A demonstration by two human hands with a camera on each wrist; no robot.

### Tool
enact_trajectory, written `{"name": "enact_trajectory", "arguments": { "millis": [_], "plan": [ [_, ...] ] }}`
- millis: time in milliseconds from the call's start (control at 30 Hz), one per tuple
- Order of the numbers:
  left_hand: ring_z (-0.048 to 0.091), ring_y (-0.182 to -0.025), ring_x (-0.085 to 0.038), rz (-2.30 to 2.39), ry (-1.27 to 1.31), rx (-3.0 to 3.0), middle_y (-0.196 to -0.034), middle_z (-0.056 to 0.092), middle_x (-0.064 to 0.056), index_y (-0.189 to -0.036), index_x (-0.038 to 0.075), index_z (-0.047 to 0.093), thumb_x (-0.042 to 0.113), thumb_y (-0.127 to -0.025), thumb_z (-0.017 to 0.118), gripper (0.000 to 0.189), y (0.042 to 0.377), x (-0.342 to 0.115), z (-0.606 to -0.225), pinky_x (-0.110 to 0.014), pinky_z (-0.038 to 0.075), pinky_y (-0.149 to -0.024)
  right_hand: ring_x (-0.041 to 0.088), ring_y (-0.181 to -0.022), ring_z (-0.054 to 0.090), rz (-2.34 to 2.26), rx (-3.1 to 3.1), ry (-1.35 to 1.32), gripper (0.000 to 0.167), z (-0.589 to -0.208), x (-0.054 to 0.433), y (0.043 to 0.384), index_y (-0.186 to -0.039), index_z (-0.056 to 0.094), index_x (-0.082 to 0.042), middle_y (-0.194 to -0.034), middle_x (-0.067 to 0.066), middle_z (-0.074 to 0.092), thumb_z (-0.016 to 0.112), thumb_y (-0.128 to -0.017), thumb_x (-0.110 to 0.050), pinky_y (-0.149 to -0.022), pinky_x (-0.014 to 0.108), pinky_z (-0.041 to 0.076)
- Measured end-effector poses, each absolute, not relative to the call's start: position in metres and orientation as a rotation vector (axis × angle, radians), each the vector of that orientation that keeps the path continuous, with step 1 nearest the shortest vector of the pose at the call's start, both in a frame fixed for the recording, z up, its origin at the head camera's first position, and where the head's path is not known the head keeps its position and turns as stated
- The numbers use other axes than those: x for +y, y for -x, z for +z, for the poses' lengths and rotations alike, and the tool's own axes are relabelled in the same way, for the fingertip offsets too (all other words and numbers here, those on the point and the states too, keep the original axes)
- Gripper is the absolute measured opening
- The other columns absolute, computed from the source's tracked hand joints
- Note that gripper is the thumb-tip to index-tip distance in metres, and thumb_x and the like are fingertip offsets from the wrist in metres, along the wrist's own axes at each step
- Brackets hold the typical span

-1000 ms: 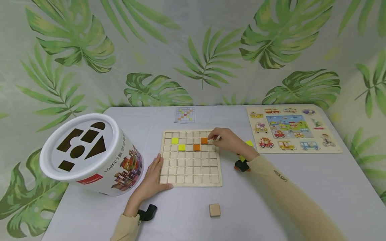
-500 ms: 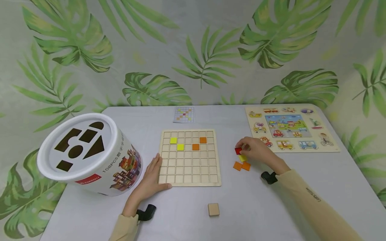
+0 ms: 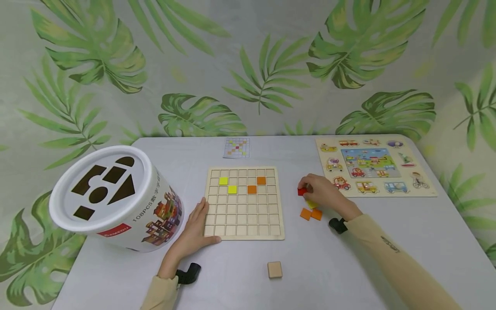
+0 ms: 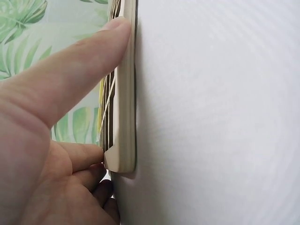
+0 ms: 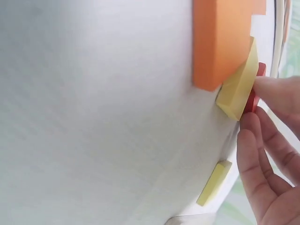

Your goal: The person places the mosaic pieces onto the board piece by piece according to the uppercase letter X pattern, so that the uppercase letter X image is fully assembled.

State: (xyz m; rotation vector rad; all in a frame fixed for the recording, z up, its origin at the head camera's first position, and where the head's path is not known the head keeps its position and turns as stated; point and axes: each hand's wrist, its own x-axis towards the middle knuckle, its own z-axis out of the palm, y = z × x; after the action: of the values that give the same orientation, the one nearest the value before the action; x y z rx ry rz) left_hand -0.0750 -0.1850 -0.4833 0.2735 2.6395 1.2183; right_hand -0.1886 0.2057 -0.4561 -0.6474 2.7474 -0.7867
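Observation:
My left hand rests at the near left corner of a wooden grid board, fingers along the left side and thumb on the front edge. In the left wrist view, the straight thumb touches the board's rim. Yellow and orange square tiles lie in upper cells of the grid. Right of the board, my right hand pinches a red tile between thumb and fingertips. A yellow tile, partly under that hand, and two orange tiles lie close by. Another yellow tile shows in the right wrist view.
A white bucket with shape cutouts in its lid stands at left. Behind the board lies a pattern card. A vehicle puzzle board is at the back right. One plain wooden block sits near the front.
My right hand has left the board for the loose tiles at right, where it took hold of the red tile and shifted it slightly left. The left hand has stayed in place.

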Motion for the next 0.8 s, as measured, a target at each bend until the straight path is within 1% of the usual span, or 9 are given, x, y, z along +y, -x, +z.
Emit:
{"name": "enact_trajectory", "arguments": {
  "millis": [233,367,567,800],
  "plan": [
    [-0.006,-0.143,-0.036,1.226,-0.271,2.643,-0.158,-0.003,-0.017,-0.149,-0.008,0.011,0.021,-0.07,0.084,0.112,0.074,-0.185,-0.483,-0.056,0.0,-0.111,0.02,-0.081,0.056,-0.891,2.69,0.722,0.018,-0.451,0.182,0.192,-0.099,0.067,-0.004,-0.09,0.002,0.061,0.071,-0.082,-0.002,-0.071,0.033,0.049],
    [-0.006,-0.143,-0.036,1.226,-0.272,2.644,-0.158,-0.003,-0.017,-0.149,-0.008,0.011,0.022,-0.071,0.084,0.112,0.075,-0.185,-0.484,-0.057,0.0,-0.111,0.019,-0.084,0.056,-0.917,2.656,0.818,0.018,-0.446,0.155,0.191,-0.099,0.068,-0.006,-0.092,0.0,0.061,0.072,-0.081,-0.003,-0.071,0.031,0.049],
    [-0.006,-0.143,-0.036,1.224,-0.267,2.641,-0.158,-0.003,-0.017,-0.149,-0.007,0.01,0.021,-0.071,0.084,0.112,0.074,-0.185,-0.483,-0.057,0.0,-0.111,0.015,-0.084,0.054,-0.864,2.599,1.014,0.015,-0.443,0.107,0.189,-0.097,0.069,-0.007,-0.092,-0.002,0.06,0.072,-0.083,-0.007,-0.076,0.028,0.047],
    [-0.006,-0.143,-0.035,1.225,-0.254,2.63,-0.159,-0.004,-0.016,-0.15,-0.007,0.01,0.02,-0.072,0.084,0.11,0.074,-0.184,-0.481,-0.057,0.0,-0.111,0.013,-0.082,0.052,-0.787,2.567,1.052,0.015,-0.44,0.067,0.189,-0.099,0.069,-0.009,-0.094,-0.002,0.059,0.069,-0.084,-0.005,-0.075,0.025,0.046]
  ]
}}
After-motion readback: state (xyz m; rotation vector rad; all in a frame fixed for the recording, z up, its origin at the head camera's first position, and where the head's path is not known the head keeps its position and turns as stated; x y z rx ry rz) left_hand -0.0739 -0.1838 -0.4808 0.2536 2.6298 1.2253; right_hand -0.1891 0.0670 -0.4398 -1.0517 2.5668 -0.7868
